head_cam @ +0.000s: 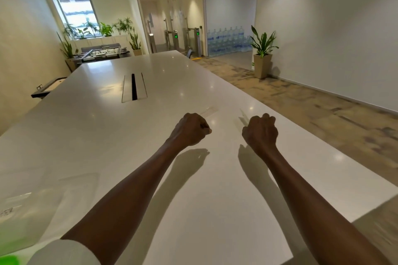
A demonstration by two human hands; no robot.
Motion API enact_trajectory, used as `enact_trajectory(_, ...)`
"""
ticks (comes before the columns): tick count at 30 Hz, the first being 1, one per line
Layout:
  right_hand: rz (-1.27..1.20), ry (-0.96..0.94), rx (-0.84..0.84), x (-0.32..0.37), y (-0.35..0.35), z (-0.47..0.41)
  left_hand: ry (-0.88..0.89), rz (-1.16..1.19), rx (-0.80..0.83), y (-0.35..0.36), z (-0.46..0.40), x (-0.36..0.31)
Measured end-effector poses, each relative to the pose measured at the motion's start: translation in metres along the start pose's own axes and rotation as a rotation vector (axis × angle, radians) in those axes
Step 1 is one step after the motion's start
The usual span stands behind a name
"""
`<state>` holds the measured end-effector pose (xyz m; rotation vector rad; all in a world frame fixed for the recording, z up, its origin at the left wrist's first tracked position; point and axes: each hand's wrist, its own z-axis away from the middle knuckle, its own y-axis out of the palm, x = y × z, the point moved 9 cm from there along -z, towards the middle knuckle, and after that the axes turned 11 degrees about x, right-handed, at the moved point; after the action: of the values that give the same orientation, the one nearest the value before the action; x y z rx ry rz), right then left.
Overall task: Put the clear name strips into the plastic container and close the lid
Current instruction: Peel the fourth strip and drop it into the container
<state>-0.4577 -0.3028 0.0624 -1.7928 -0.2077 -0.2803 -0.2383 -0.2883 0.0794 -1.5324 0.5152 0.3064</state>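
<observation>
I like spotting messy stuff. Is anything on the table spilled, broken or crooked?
Nothing looks spilled or broken. Two clear strips lie loose on the white table beyond the fists, at different angles. The clear container at the left is too faint to judge.

Table glossy white, smooth; name strips clear plastic.

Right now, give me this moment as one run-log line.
left hand: curled grip on clear strip | right hand: curled at second strip, hold unclear | container: near left | table
</observation>
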Motion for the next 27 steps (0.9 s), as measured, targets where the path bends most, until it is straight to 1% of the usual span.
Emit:
enact_trajectory(2, -0.062, 0.074, 0.108, -0.024, 0.012, -0.009, 0.007, -0.008, 0.007, 0.009, -0.005, -0.012)
enact_trajectory(5, -0.164, 0.132, 0.250, -0.046, 0.033, -0.019, 0.024, -0.014, 0.030, 0.021, -0.012, -0.023)
enact_trajectory(9, -0.278, 0.180, 0.322, -0.065, 0.050, -0.027, 0.033, -0.005, 0.047, 0.036, -0.022, -0.038)
enact_trajectory(12, -0.327, 0.185, 0.343, -0.068, 0.058, -0.030, 0.026, 0.055, 0.078, 0.049, -0.032, -0.046)
enact_trajectory(15, -0.330, 0.182, 0.344, -0.070, 0.062, -0.033, -0.017, 0.238, 0.127, 0.067, -0.042, -0.054)
enact_trajectory(18, -0.341, 0.166, 0.337, -0.069, 0.065, -0.034, -0.102, 0.461, 0.139, 0.086, -0.049, -0.060)
enact_trajectory(21, -0.357, 0.117, 0.308, -0.067, 0.066, -0.032, -0.188, 0.680, 0.159, 0.106, -0.056, -0.067)
enact_trajectory(27, -0.383, -0.007, 0.325, -0.061, 0.073, -0.030, -0.343, 0.983, 0.137, 0.139, -0.066, -0.069)
